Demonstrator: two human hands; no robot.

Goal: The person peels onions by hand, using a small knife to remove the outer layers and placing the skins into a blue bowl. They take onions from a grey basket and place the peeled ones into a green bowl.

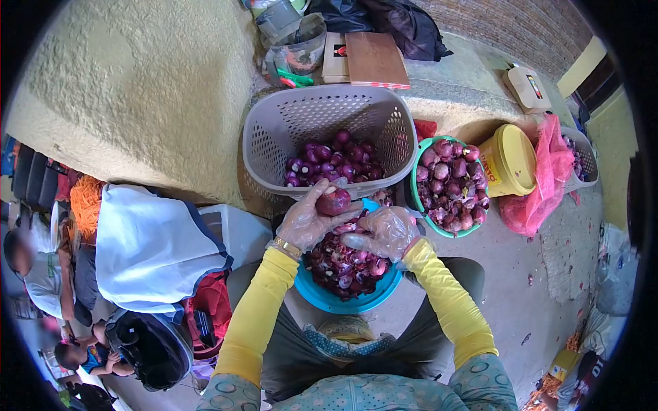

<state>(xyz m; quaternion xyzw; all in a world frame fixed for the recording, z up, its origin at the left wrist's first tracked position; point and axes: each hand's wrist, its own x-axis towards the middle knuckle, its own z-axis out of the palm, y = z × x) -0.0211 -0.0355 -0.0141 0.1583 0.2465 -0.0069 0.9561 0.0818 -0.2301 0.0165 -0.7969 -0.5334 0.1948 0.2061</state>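
My left hand (305,220), in a clear plastic glove, is closed around a red onion (334,202) held above the blue basin (343,305). Just to its right, my right hand (387,231), also gloved, has its fingers curled; whatever they may hold is hidden. Below both hands, red onion skins (349,267) are heaped in the basin. Directly ahead stands a grey perforated basket (264,140) with peeled purple onions (336,161) at its bottom. To the right, a green-rimmed tub (416,181) is full of unpeeled red onions (449,181).
Right of the tub are a yellow bucket (514,161), a pink mesh bag (541,181) and another grey basket (582,157). A ledge behind holds containers and a brown board (375,58). At left are a white cloth (154,246), a black container (154,349) and other people.
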